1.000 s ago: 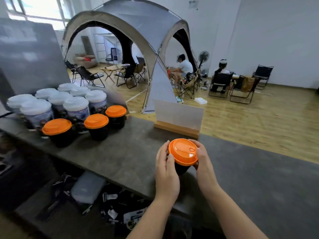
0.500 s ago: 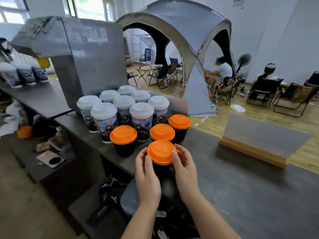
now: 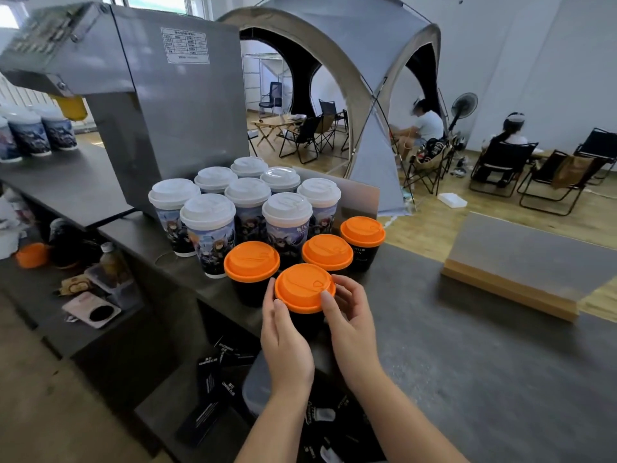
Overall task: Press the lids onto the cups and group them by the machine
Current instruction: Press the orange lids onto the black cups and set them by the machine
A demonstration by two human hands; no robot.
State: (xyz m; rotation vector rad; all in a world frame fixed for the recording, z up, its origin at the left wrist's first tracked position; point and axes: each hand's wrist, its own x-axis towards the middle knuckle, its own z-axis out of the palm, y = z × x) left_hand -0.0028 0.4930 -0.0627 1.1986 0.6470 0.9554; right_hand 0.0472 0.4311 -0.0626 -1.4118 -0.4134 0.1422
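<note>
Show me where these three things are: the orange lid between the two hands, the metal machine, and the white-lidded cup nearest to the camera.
Orange lid (image 3: 304, 287): head view, centre of its top.
Metal machine (image 3: 173, 105): head view, its flat side panel.
White-lidded cup (image 3: 208, 210): head view, top of its lid.

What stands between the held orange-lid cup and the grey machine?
In the head view, two orange-lidded black cups and the white-lidded cups stand between the held cup and the machine.

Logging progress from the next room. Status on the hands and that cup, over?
Left hand and right hand both grip the orange-lidded black cup. Cup sits beside three orange-lidded cups by the machine. Nothing blocking.
</note>
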